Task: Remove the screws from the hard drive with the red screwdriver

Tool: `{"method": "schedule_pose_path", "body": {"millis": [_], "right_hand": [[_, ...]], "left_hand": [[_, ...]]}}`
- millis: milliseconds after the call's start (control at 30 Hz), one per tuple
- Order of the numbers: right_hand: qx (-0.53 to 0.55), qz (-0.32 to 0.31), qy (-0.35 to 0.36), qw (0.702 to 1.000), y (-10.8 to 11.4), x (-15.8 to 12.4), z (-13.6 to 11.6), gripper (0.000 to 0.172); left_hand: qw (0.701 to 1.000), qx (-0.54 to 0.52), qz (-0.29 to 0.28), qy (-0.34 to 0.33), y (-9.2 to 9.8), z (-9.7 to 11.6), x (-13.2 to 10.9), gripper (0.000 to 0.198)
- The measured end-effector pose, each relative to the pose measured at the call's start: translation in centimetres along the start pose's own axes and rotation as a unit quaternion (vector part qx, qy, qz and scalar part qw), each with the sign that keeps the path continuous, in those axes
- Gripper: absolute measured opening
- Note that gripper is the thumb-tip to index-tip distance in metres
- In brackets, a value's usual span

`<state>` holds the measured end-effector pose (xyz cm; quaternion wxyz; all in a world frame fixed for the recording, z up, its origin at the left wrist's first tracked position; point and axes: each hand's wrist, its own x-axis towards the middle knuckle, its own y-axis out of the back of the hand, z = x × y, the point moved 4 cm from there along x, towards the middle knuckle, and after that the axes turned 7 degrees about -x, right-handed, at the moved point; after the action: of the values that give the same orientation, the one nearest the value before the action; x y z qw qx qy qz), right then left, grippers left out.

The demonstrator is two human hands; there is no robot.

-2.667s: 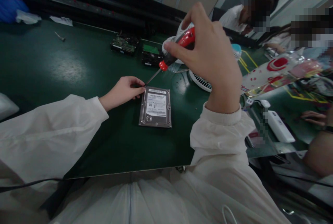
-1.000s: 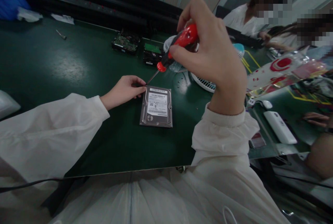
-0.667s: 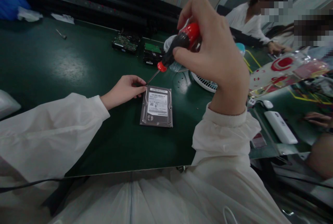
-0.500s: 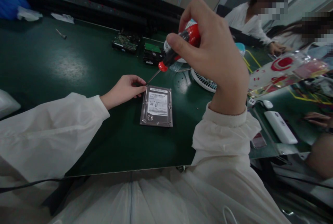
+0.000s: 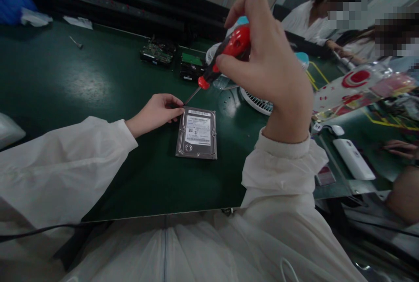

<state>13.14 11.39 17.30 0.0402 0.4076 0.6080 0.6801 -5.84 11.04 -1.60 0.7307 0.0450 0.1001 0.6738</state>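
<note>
A hard drive lies label side up on the green work surface. My left hand is at its far left corner, thumb and fingers bent in around that corner and touching its edge. My right hand holds a red and black screwdriver above the drive; the thumb presses on the handle, while the index finger arches away from it. The thin shaft slants down to the left, its tip by the same corner and close to my left fingertips. Whatever sits right under the tip is too small to make out.
Two drives with circuit boards lie farther back. Behind my right hand is a white grille, with small screws nearby. A clear bottle, a white device and co-workers are on the right.
My right hand's fingers have loosened and shifted up around the screwdriver's handle, showing more of its red part. The left hand and hard drive have stayed in place.
</note>
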Motion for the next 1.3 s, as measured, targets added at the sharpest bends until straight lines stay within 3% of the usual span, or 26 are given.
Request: {"method": "schedule_pose_path", "body": {"millis": [67,133,233,333,467,700,800,867,967,1133,1233,1300], "right_hand": [[0.002,-0.009,0.002,1.0,-0.1,0.0,-0.1,0.03],[-0.009,-0.007,-0.013,1.0,-0.3,-0.1,0.2,0.019],[-0.032,0.003,-0.049,0.998,-0.4,-0.1,0.9,0.029],[-0.018,0.001,-0.029,0.999,-0.3,0.0,0.8,0.02],[-0.006,0.002,-0.004,1.0,-0.1,0.1,0.1,0.026],[-0.018,0.001,-0.025,1.0,-0.5,0.1,0.8,0.017],[-0.038,0.003,-0.039,0.999,-0.5,0.1,1.1,0.027],[-0.04,0.005,-0.026,0.999,-0.4,0.1,1.0,0.019],[-0.029,-0.003,-0.005,1.0,-0.5,0.0,0.7,0.027],[-0.036,0.002,-0.032,0.999,-0.3,-0.1,0.8,0.03],[-0.033,0.007,-0.022,0.999,-0.1,-0.1,0.5,0.014],[-0.028,0.0,-0.013,1.0,-0.1,0.0,0.2,0.02]], "left_hand": [[1.0,0.002,0.0,0.001,0.0,0.0,0.0,0.027],[1.0,0.003,0.002,-0.003,0.0,0.0,0.0,0.027],[1.0,0.004,0.001,-0.008,0.1,-0.1,0.0,0.029],[1.0,0.008,0.001,-0.005,0.1,0.0,0.1,0.029],[1.0,0.008,0.002,-0.003,0.1,0.1,0.0,0.028],[1.0,0.003,0.006,0.001,0.0,0.1,-0.1,0.028],[1.0,0.003,0.005,-0.004,0.0,0.1,-0.1,0.028],[1.0,0.001,0.005,-0.004,0.0,0.2,-0.1,0.028],[1.0,0.004,0.011,0.004,0.0,0.1,0.0,0.026],[1.0,-0.007,0.003,-0.006,0.0,0.1,-0.1,0.028],[1.0,-0.003,0.002,-0.002,0.1,0.1,-0.1,0.029],[1.0,-0.001,0.004,0.005,0.1,0.2,-0.2,0.028]]}}
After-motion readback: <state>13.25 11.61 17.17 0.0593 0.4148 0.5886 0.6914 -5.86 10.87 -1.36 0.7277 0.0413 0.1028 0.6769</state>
